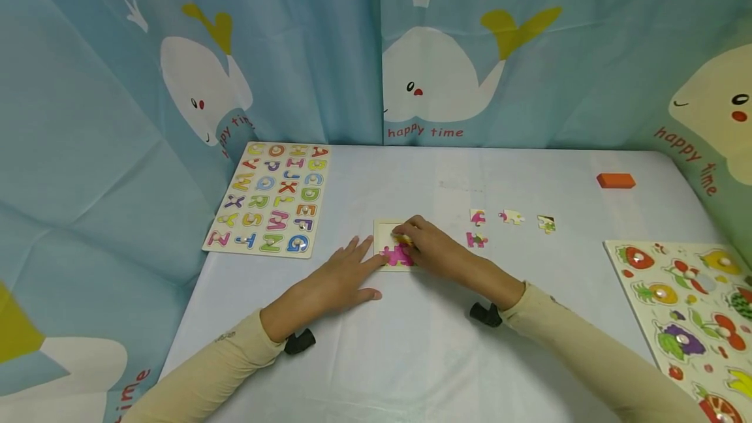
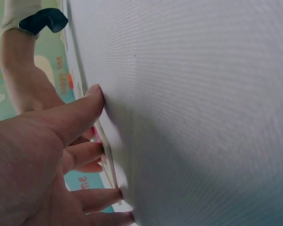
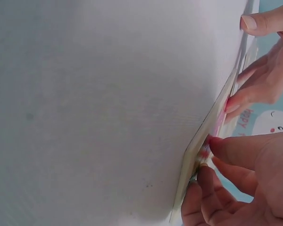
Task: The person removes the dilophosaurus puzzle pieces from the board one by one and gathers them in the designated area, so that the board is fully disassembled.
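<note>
A small jigsaw tray (image 1: 383, 228) with a pale wooden rim lies mid-table, pink puzzle pieces (image 1: 396, 255) along its near side. My left hand (image 1: 341, 277) spreads its fingers at the tray's left edge, and one fingertip touches the pink area. Over the tray's right part, my right hand (image 1: 437, 248) pinches a partly hidden yellowish puzzle piece (image 1: 404, 239) between thumb and fingers. In the right wrist view, the right thumb (image 3: 236, 149) and curled fingers meet just inside the tray's rim (image 3: 185, 174). The hand covers most of that piece.
Loose puzzle pieces lie right of the tray, including a pink one (image 1: 477, 240) and a green-and-white one (image 1: 546, 224). An alphabet board (image 1: 267, 201) lies back left, a fruit board (image 1: 664, 292) at right. An orange block (image 1: 615, 181) sits back right. Curtains (image 1: 329, 51) enclose the table.
</note>
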A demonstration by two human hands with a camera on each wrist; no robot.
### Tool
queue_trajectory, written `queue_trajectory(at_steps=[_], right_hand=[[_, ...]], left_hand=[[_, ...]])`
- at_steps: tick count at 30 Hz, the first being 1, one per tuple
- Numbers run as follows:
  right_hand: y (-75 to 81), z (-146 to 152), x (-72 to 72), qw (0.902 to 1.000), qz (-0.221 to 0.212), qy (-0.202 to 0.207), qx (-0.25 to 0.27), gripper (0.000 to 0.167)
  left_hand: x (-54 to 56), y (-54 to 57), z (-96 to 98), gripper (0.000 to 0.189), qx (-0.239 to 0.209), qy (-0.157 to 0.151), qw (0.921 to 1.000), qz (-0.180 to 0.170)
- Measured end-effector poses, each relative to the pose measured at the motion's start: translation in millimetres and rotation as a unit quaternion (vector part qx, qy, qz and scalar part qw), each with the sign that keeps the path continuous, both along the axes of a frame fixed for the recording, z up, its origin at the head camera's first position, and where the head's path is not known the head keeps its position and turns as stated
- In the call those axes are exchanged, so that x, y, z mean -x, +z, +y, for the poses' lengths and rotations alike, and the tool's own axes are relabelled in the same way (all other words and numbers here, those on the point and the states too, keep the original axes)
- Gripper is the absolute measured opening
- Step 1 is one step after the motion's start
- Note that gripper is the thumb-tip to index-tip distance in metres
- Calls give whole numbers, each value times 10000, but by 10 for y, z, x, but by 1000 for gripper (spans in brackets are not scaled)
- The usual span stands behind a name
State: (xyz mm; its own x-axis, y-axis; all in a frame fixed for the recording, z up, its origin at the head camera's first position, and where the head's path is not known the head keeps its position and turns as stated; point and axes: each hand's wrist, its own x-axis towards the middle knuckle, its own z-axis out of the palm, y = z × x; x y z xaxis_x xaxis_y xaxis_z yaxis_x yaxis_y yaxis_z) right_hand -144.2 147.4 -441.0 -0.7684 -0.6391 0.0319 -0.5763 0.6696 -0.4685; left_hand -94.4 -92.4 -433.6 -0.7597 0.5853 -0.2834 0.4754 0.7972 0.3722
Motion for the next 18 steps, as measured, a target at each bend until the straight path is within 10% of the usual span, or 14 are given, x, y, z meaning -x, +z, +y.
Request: queue_trajectory(at_steps=[18], right_hand=[[-7, 52, 24, 9992, -165, 4, 350, 35]], left_hand=[[2, 8, 0, 70, -22, -3, 10000, -19]])
